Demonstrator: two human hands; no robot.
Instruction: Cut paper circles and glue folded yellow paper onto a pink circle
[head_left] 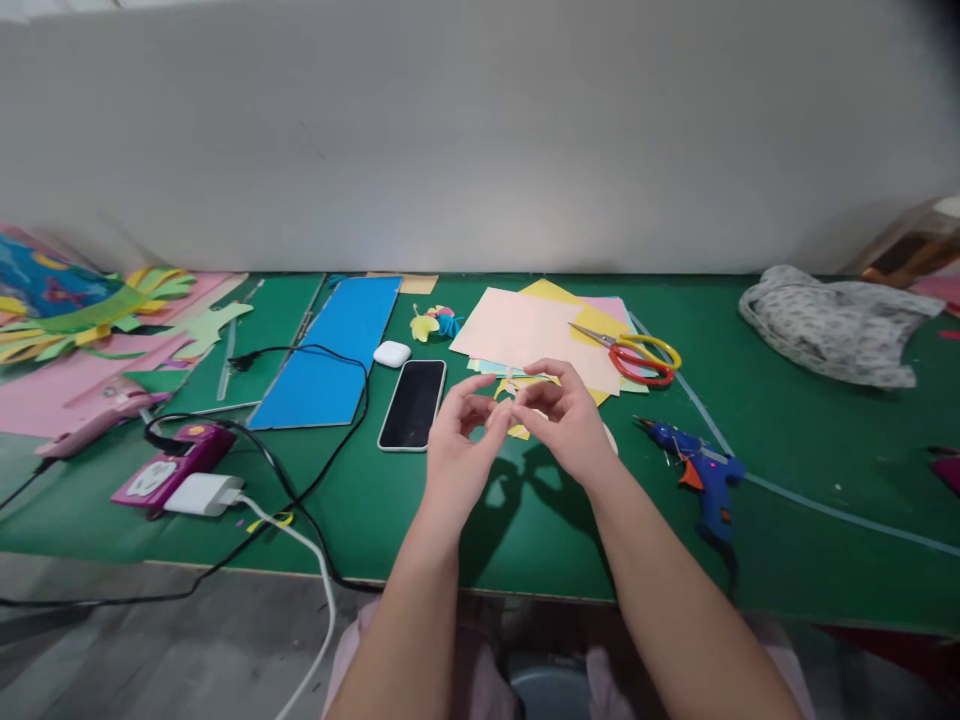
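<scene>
My left hand point(466, 425) and my right hand point(562, 420) meet over the front middle of the table, thumbs and fingertips pinched together. Between them they hold a small pale peach paper piece point(510, 384), mostly hidden by the fingers. Just beyond lies a stack of coloured paper, topped by a peach sheet point(517, 325). Scissors point(637, 357) with red and yellow handles rest on its right side, blades pointing left. Small yellow paper scraps point(519, 432) show beneath my fingers.
At left are a phone point(412, 405), an earbud case point(392, 354), a blue board point(330, 350), a purple power strip point(180, 465) with trailing cables and a pink glue gun point(101, 415). A blue glue gun point(701, 470) and a grey patterned cloth point(832, 325) lie right.
</scene>
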